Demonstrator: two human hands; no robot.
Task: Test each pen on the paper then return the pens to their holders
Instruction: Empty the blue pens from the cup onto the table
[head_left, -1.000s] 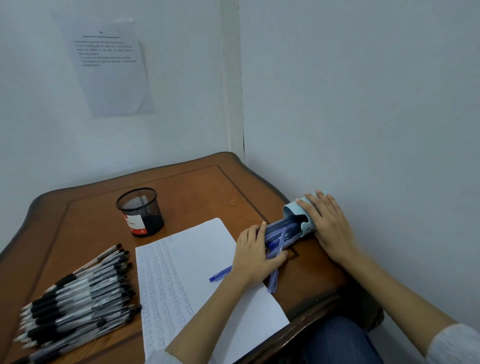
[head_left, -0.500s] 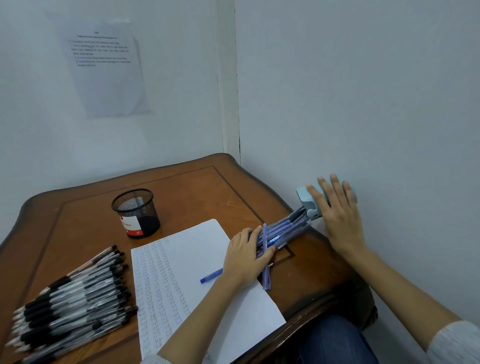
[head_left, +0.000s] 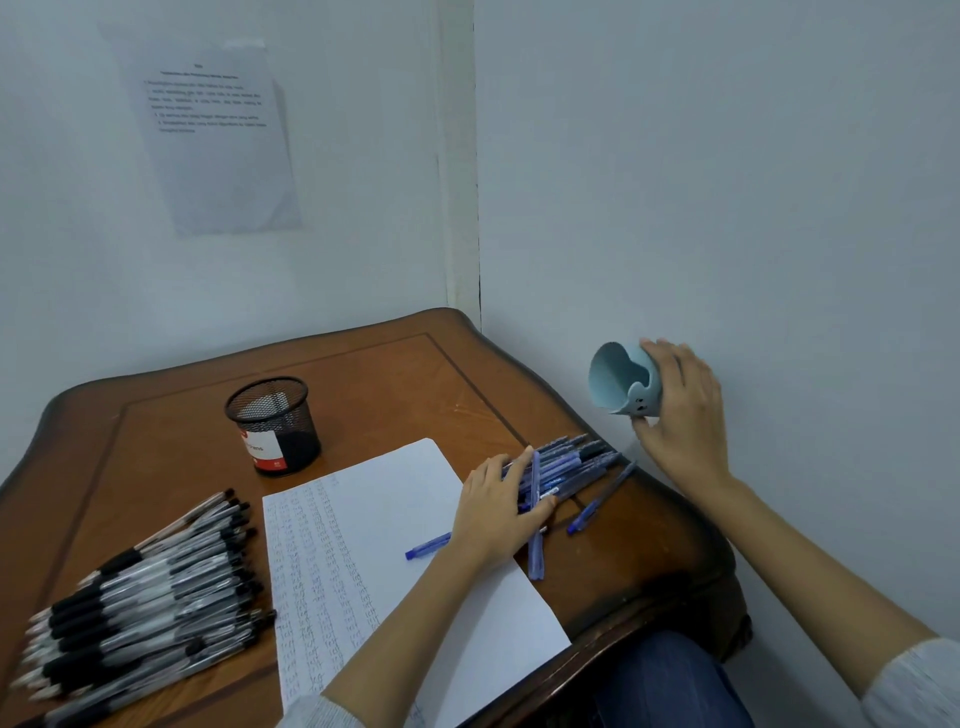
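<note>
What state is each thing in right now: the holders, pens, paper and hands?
Blue holder: off the table, tipped sideways, no pens inside, gripped by right hand.
Blue pens: loose heap on the table, under left hand.
Mesh holder: upright, no pens sticking out.
Black pens: lying piled on the table.
Paper: flat, partly covered with scribbles.

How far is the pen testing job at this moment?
Done: the paper carries many rows of test marks. In hand: the right hand holds the blue holder tipped and empty; the left hand rests on the loose blue pens. Left: neither the blue pens nor the black pens are back in a holder; the mesh holder shows no pens.
</note>
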